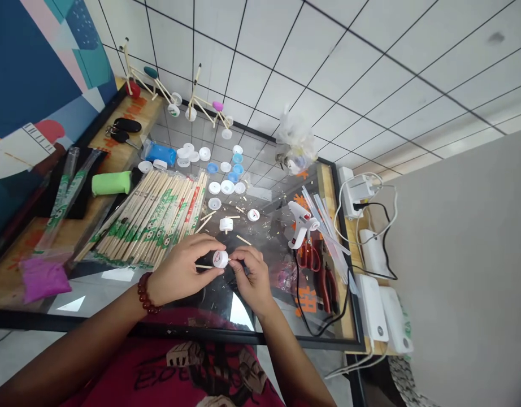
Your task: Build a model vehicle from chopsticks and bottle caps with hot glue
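The likeliest trouble is at the small joint between the hands: the white bottle cap [220, 259], held to the left of and nearer the body than the glue gun [302, 225], meets a thin wooden stick [229, 260], so a sideways push could snap or split the wood, or leave it crooked in the cap. The cap's smooth rim could also slip if the pinch tightens unevenly, and a sudden release might knock the stacked white caps [226, 225], which stand left of the glue gun. A tug on the black cord [298, 299], looping toward the body from the glue gun, could drag that tool. The left hand [182, 268] arches with its back upward, thumb on the near side and fingers on the far side, gripping the cap between their tips. The right hand [250, 277] curls inward, thumb and forefinger apparently pinching the stick's end; its other fingers are folded. Both forearms slant in from the near edge of the surface [260, 316], converging at the cap; whether either hand rests on the glass, I cannot tell.
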### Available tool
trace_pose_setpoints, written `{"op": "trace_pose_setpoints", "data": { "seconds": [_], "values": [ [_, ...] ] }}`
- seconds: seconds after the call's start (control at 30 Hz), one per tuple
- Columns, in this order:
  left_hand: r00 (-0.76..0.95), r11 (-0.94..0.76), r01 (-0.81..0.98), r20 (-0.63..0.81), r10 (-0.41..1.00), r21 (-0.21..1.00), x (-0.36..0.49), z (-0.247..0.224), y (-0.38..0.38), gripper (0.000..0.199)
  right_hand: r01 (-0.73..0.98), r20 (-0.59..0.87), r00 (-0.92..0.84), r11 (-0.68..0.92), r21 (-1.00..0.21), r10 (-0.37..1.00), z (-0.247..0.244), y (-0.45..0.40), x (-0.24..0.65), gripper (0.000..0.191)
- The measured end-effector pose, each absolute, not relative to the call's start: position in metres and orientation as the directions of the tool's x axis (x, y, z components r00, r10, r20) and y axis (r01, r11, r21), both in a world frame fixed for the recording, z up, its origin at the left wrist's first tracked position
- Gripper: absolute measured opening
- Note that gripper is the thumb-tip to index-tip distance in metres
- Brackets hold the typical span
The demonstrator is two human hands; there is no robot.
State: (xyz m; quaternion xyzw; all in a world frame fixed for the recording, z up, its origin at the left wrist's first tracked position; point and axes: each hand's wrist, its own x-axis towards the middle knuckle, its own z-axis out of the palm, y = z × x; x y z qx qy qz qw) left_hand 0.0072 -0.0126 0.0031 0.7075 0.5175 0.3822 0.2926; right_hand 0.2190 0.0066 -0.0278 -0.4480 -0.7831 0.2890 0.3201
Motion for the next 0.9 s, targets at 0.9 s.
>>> {"op": "trace_pose_setpoints", "data": {
  "seconds": [0.9],
  "values": [
    [0.164, -0.390, 0.544, 0.362, 0.918, 0.743, 0.0105, -0.0014, -0.0139, 0.025, 0.503, 0.221, -0.473, 0.467, -0.728, 0.853, -0.0307, 0.0081, 0.2196, 0.019]
  ]
}}
